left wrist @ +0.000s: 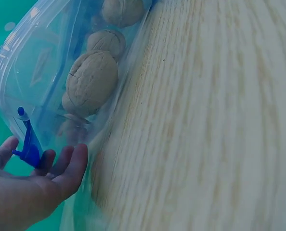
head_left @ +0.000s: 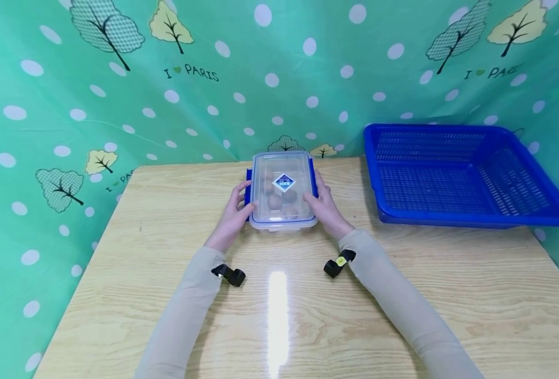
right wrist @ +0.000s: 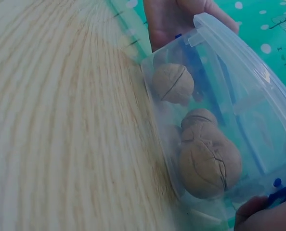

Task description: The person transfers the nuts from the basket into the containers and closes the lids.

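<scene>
A clear plastic food container (head_left: 279, 210) with a blue-edged lid sits at the far middle of the table, a blue diamond label (head_left: 284, 182) on its top. Through its walls show several walnuts (left wrist: 92, 82), wrinkled and pale brown, gathered low inside. My left hand (head_left: 236, 211) grips the left side, thumb at the lid's edge and fingers by the blue side latch (left wrist: 31, 149). On the opposite side my right hand (head_left: 328, 206) holds on, its thumb over the lid's rim. In the right wrist view, walnuts (right wrist: 210, 159) lie close to the near wall.
A blue slatted plastic basket (head_left: 450, 218) stands at the back right of the wooden table (head_left: 175, 210). Behind the table hangs a green dotted cloth (head_left: 241, 68) with tree prints. Black wrist cameras (head_left: 229, 275) are strapped to both sleeves.
</scene>
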